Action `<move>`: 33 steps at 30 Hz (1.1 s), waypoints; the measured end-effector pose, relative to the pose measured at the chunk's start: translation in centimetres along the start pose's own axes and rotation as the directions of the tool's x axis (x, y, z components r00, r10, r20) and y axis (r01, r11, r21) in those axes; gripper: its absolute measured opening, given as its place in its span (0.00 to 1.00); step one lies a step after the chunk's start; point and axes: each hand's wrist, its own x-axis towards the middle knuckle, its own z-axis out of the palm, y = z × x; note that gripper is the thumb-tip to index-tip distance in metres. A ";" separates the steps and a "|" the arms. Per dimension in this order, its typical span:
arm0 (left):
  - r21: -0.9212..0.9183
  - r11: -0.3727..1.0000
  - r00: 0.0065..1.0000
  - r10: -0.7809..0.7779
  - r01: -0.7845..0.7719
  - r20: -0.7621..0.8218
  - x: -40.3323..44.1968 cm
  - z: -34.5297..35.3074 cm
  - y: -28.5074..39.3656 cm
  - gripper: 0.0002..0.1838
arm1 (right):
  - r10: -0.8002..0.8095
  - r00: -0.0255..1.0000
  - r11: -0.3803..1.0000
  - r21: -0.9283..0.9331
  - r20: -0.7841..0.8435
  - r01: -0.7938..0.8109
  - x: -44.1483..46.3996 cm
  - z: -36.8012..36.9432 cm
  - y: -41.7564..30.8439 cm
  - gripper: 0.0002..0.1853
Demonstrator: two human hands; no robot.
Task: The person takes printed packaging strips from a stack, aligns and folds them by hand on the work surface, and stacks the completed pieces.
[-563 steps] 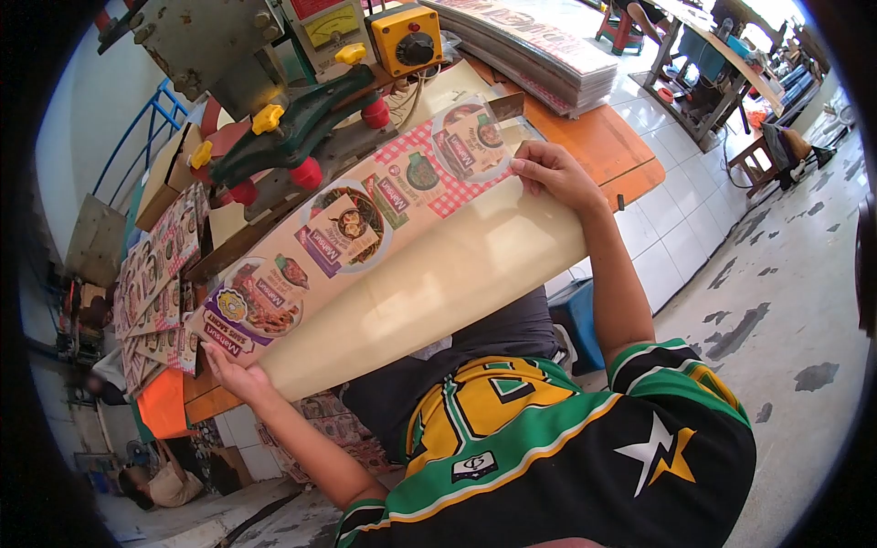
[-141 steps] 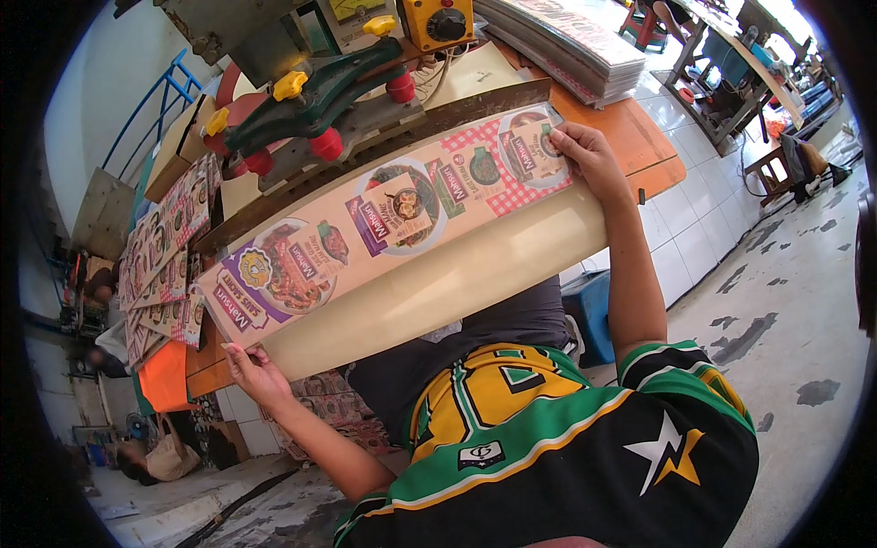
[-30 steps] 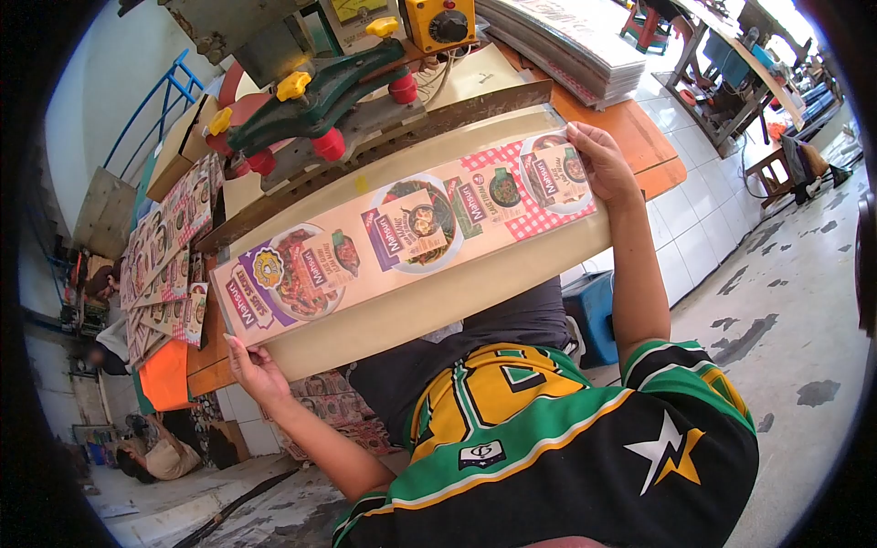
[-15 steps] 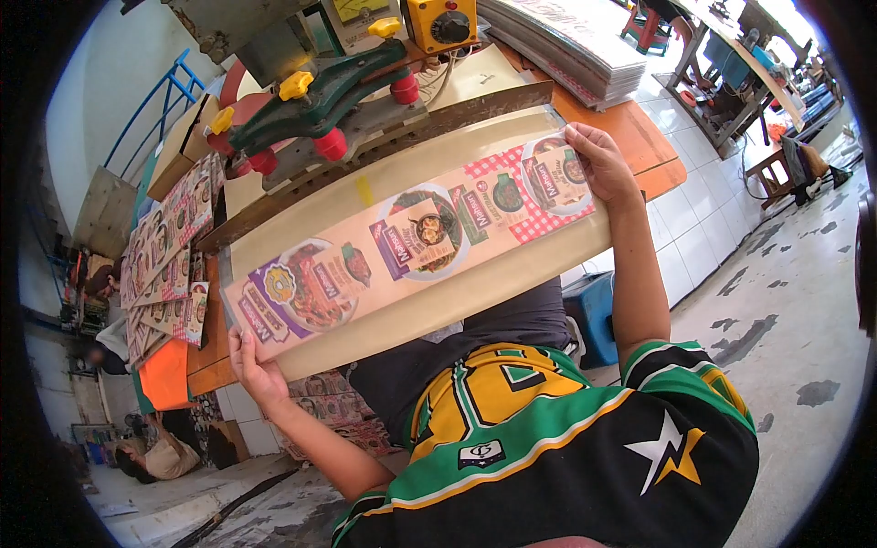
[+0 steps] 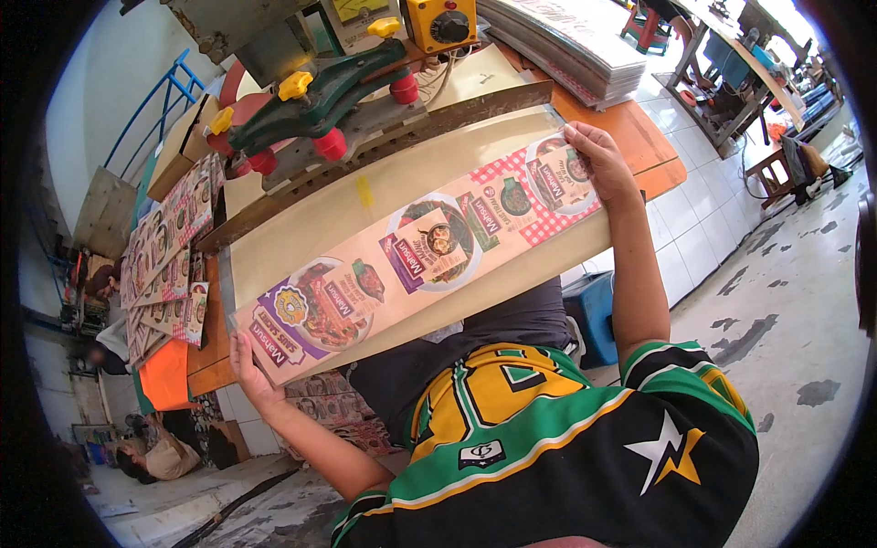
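Note:
A long printed sheet with food pictures and red checks lies slantwise over a cream-coloured board. My left hand grips the sheet's lower left end, thumb on its edge. At the upper right end, my right hand pinches the sheet's corner between thumb and fingers. Beyond the board runs a brown metal bar, parallel to its far edge. Over the bar stands a green machine clamp with yellow knobs and red feet.
Printed sheets are piled at the left above an orange sheet. A tall stack of prints stands on the orange table at the back right. A yellow control box is behind. Another person sits at lower left.
The printed sheet has slid toward my body, and its left end has dropped, uncovering more of the board and a yellow mark. My left hand has moved slightly with it; my right hand has barely moved.

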 end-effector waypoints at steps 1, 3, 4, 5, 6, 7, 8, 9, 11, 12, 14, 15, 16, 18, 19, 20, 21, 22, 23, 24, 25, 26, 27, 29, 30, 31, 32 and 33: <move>-0.001 1.000 1.000 0.000 0.000 0.000 0.0 -0.1 -0.1 0.12 | -0.002 1.000 1.000 -0.002 0.002 0.002 0.0 0.0 0.0 0.10; -0.021 1.000 1.000 0.021 -0.021 0.000 0.1 -0.5 -0.5 0.10 | -0.003 1.000 1.000 -0.005 0.005 0.003 -0.1 0.1 0.0 0.10; -0.020 1.000 1.000 0.016 -0.016 -0.002 0.6 -0.6 -0.4 0.10 | -0.003 1.000 1.000 -0.001 0.003 0.003 0.3 0.3 -0.3 0.10; -0.033 0.999 0.998 0.042 -0.041 0.037 0.8 -1.0 -0.7 0.09 | -0.008 1.000 1.000 0.004 0.001 0.007 0.3 0.3 -0.3 0.10; -0.047 0.997 0.995 0.068 -0.064 0.077 0.9 -1.2 -0.9 0.08 | -0.007 1.000 1.000 0.004 0.001 0.007 0.3 0.1 -0.2 0.10; -0.047 0.997 0.995 0.067 -0.064 0.077 1.0 -1.3 -1.2 0.08 | -0.013 1.000 1.000 0.014 0.026 0.012 0.4 -0.2 -0.2 0.10; -0.062 0.995 0.993 0.088 -0.084 0.074 1.2 -1.4 -1.5 0.07 | -0.019 0.998 1.000 0.025 0.052 0.018 0.4 -0.3 -0.1 0.11; -0.077 0.992 0.991 0.109 -0.104 0.072 1.2 -1.2 -1.5 0.07 | -0.019 0.998 1.000 0.025 0.051 0.018 0.3 -0.3 -0.1 0.11; -0.084 0.991 0.992 0.110 -0.104 0.061 0.7 -1.1 -1.4 0.07 | -0.023 0.999 0.999 0.023 0.038 0.022 0.2 -0.3 0.0 0.11; -0.090 0.991 0.993 0.107 -0.102 0.049 0.5 -0.8 -1.3 0.07 | -0.023 0.999 0.999 0.024 0.038 0.022 0.3 -0.4 0.1 0.11; -0.089 0.992 0.995 0.095 -0.092 0.025 0.1 -0.4 -1.1 0.08 | -0.021 0.999 1.000 0.019 0.027 0.020 0.5 -0.8 0.4 0.12; -0.089 0.993 0.997 0.083 -0.082 0.001 0.0 -0.3 -0.9 0.08 | -0.020 0.999 1.000 0.021 0.027 0.019 0.4 -0.6 0.4 0.12; -0.088 0.993 0.997 0.083 -0.083 0.000 -0.1 -0.3 -0.8 0.08 | -0.012 1.000 0.999 0.036 0.014 0.012 0.2 -0.3 0.2 0.12; -0.090 0.993 0.996 0.083 -0.080 0.027 0.0 -0.1 -0.6 0.09 | -0.005 1.000 0.999 0.051 0.003 0.005 0.1 -0.3 0.0 0.12; -0.092 0.992 0.996 0.084 -0.082 0.026 0.1 -0.3 -0.6 0.09 | 0.026 1.000 0.999 0.024 0.005 -0.026 0.1 -0.8 0.1 0.13; -0.068 0.995 0.995 0.073 -0.068 0.071 0.3 -0.6 -0.6 0.09 | 0.057 0.998 0.998 -0.004 0.005 -0.057 0.0 -0.9 0.1 0.14; -0.043 0.997 0.992 0.061 -0.057 0.115 0.5 -0.7 -0.6 0.10 | 0.055 0.998 0.998 -0.006 0.007 -0.055 0.0 -0.8 0.3 0.14; -0.044 0.997 0.992 0.062 -0.058 0.114 0.6 -0.6 -0.4 0.10 | 0.036 0.999 0.999 -0.014 0.034 -0.036 0.0 -0.7 0.5 0.14; -0.026 0.999 0.992 0.035 -0.033 0.121 0.7 -0.5 -0.2 0.10 | 0.018 0.998 1.000 -0.022 0.062 -0.016 0.1 -0.5 0.6 0.15; -0.007 1.000 0.992 0.009 -0.008 0.127 0.7 -0.4 -0.1 0.10 | 0.017 0.998 1.000 -0.021 0.065 -0.016 0.1 -0.5 0.6 0.15; -0.006 1.000 0.992 0.006 -0.006 0.124 1.1 -0.5 0.1 0.10 | 0.033 0.997 0.999 -0.009 0.063 -0.032 0.6 -0.3 0.4 0.15; -0.032 0.999 0.993 0.013 -0.009 0.121 1.1 -0.7 -0.1 0.10 | 0.045 0.997 0.999 0.003 0.061 -0.045 0.6 -0.3 0.4 0.15; -0.059 0.998 0.993 0.019 -0.012 0.119 1.1 -0.5 -0.1 0.10 | 0.045 0.997 0.999 0.003 0.061 -0.045 0.6 -0.3 0.4 0.15; -0.058 0.998 0.997 0.014 -0.010 0.074 0.7 0.2 0.1 0.10 | 0.054 0.997 0.999 0.002 0.056 -0.055 0.7 -0.2 0.3 0.14; -0.057 0.998 1.000 0.011 -0.009 0.029 0.5 0.5 0.2 0.10 | 0.055 0.997 0.998 0.002 0.056 -0.055 0.7 -0.3 0.3 0.14; -0.057 0.998 1.000 0.011 -0.009 0.029 0.5 0.5 0.1 0.10 | 0.048 0.997 0.999 0.009 0.067 -0.048 0.7 -0.4 0.3 0.14; -0.067 0.997 0.999 0.035 -0.033 0.037 0.4 0.2 -0.1 0.10 | 0.038 0.996 0.999 0.015 0.077 -0.040 0.5 -0.5 0.3 0.13; -0.076 0.996 0.997 0.057 -0.054 0.044 0.4 0.1 -0.3 0.09 | 0.038 0.996 0.999 0.015 0.076 -0.040 0.5 -0.5 0.4 0.13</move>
